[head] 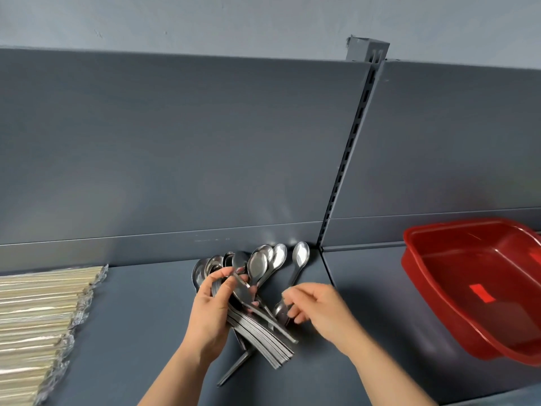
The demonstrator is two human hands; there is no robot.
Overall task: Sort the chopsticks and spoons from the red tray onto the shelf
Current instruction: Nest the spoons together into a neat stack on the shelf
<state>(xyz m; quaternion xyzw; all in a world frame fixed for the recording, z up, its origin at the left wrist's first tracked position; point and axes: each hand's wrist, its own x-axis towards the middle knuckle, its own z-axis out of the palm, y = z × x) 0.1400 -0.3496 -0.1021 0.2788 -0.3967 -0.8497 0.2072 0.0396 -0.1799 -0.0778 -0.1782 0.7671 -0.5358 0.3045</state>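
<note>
On the grey shelf [140,312] my left hand [209,312] grips a fanned bundle of steel spoons [259,265], bowls pointing toward the back panel and handles sticking out below my palm. My right hand [314,306] sits just right of the bundle, its fingers curled round one spoon [280,310] that lies low on the shelf. A single spoon [301,254] lies alone to the right, near the upright post. Wrapped chopsticks [38,315] lie in rows at the far left. The red tray [433,291] stands at the right, with nothing visible inside.
A slotted metal upright [349,153] divides the grey back panel between the two shelf bays. The tray's near corner overhangs the shelf's front edge at the lower right. Bare shelf surface lies between the chopsticks and the spoons.
</note>
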